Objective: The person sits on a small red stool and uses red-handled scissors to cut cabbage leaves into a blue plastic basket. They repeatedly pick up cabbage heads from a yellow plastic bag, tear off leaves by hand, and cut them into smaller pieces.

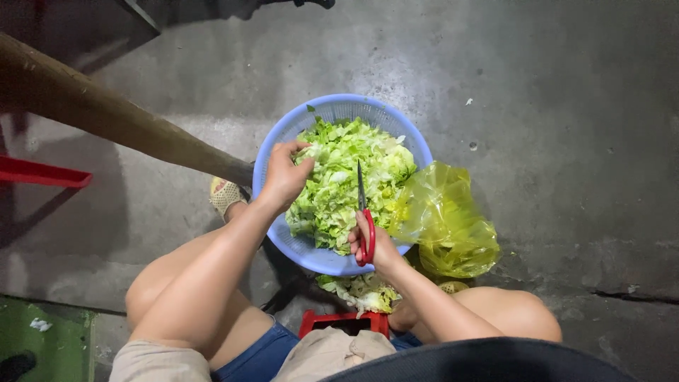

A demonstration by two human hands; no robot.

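Observation:
A blue plastic colander basket (332, 107) on the concrete floor is heaped with cut pale green lettuce (353, 177). My left hand (283, 177) reaches into the left side of the pile and pinches some leaves at its top. My right hand (375, 244) grips red-handled scissors (363, 216) over the basket's near rim, blades closed and pointing away from me across the lettuce.
A crumpled yellow plastic bag (449, 223) lies against the basket's right side. More lettuce (361, 291) sits below the basket, above a red stool edge (343, 322). A thick wooden pole (106, 113) slants in from the left. A red object (42, 173) is at far left.

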